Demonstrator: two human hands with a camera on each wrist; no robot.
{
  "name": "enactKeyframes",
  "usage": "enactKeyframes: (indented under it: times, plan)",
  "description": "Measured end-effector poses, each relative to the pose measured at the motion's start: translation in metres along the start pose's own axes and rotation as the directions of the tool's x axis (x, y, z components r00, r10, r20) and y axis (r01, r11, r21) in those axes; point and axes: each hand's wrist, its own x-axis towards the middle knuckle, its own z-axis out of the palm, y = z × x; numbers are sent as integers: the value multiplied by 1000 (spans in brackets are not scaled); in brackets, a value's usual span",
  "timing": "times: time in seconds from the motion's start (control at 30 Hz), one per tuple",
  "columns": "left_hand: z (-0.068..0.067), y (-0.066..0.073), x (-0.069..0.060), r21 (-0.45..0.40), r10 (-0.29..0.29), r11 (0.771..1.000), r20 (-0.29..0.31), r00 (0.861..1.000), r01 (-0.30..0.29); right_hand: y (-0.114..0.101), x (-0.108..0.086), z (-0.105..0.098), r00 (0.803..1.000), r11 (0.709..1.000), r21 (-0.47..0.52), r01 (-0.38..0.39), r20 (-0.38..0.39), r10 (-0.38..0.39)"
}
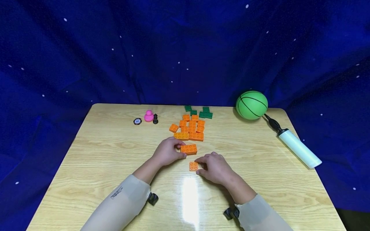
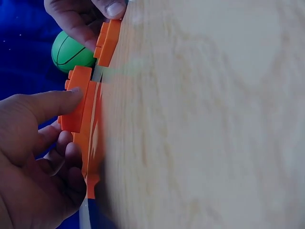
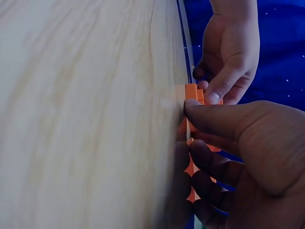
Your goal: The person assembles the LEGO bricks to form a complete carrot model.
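My left hand (image 1: 168,152) holds a long orange building brick (image 1: 189,149) by its left end, studs up. In the left wrist view the thumb presses the side of that long brick (image 2: 76,112). Nearer to me, my right hand (image 1: 216,169) pinches a small square orange brick (image 1: 193,166) at its right edge, low over or on the table. The right wrist view has the right thumb against this small brick (image 3: 191,90), which partly hides it. Beyond the hands lies a group of orange bricks (image 1: 192,126), long and square, one long brick (image 1: 181,136) being more yellowish.
Several dark green bricks (image 1: 206,114) lie at the table's far edge. Back left are a pink rubber duck (image 1: 148,116), a small black figure (image 1: 155,119) and a round chip (image 1: 137,121). A green ball (image 1: 251,105) and a hand pump (image 1: 299,147) are at the right.
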Motion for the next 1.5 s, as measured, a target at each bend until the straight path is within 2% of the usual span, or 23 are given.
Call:
enactKeyframes:
  times: [0.43,0.7,0.87,1.17,1.5]
  plan:
    - [-4,2,-9,-24,39,999,11,999,-38,3,2,-1,997,997,-12,76,-3,-76]
    - [-2,1,-16,-43,43,998,4,999,-42,7,1,-2,1000,998,57,22,7,-22]
    - [-1,2,-19,-36,41,999,3,999,-40,7,1,-2,999,994,110,-5,-42,9]
    - [-3,8,-21,-22,57,998,-1,998,-57,7,2,-2,994,991,132,22,-112,-7]
    - [0,16,-25,-41,81,996,53,995,-79,8,2,-2,990,992,121,29,-139,-12]
